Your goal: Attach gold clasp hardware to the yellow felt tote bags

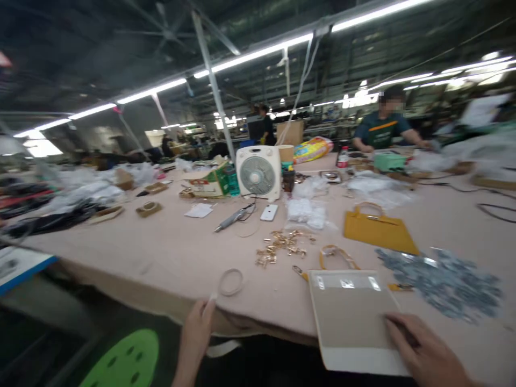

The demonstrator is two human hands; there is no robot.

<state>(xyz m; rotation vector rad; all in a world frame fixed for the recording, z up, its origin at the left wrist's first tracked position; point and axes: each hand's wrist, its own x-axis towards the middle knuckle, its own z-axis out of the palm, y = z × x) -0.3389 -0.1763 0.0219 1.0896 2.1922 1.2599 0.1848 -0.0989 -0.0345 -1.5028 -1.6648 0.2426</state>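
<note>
My right hand (425, 346) is closed at the right edge of a flat beige bag panel (350, 312), its fingers curled on the surface. The panel has a white border and shiny clear tape patches along its far edge, and its near end overhangs the table. Beyond it lies a yellow looped handle (338, 252). At the table's front edge my left hand (197, 328) pinches a small white piece (213, 296), blurred. Just past its fingertips a thin pale ring (231, 294), like a tape roll, lies flat.
Gold metal fittings (278, 247) lie scattered mid-table, near a phone (269, 213) and a corded grey tool (231, 219). A box fan (258, 174) stands behind. On the right are a yellow bag piece (377, 232) and grey plastic pieces (447, 285). A co-worker (385, 126) works across the table.
</note>
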